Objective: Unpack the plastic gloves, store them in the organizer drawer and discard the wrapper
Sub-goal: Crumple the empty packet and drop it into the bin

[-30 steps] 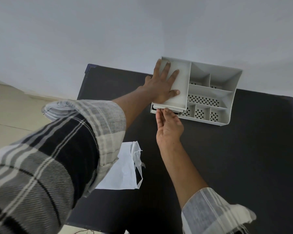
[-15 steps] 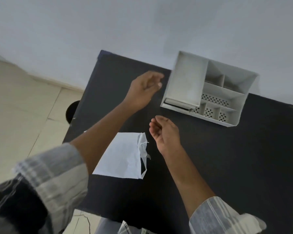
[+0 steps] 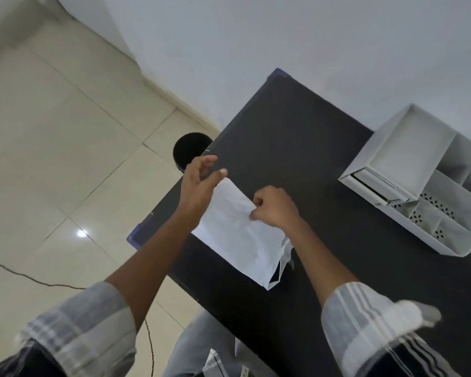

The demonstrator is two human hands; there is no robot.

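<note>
1. A person's two bare hands have moved away from the white plastic desk organizer (image 3: 430, 191), where a second ago the left palm pressed on its lid and the right fingers worked at the drawer front.
2. Both hands now meet at the flat white plastic wrapper (image 3: 239, 232), which lies on the black tabletop (image 3: 283, 126) near its left edge.
3. The left hand (image 3: 199, 189) pinches the wrapper's far corner between thumb and fingers, which are otherwise loosely spread.
4. The right hand (image 3: 275, 206) is curled into a near fist, gripping the wrapper's upper edge.
5. The wrapper's torn, open end hangs toward the person and looks slack and empty.
6. The organizer sits well apart at the table's far right, its small front drawer (image 3: 375, 183) almost fully pushed in. No gloves are visible, so they are probably inside.
7. A dark round shape (image 3: 186, 149) shows on the tiled floor just beyond the table edge; it may be a bin, though that cannot be confirmed.
8. Storing appears done; discarding the wrapper is the step left.
</note>
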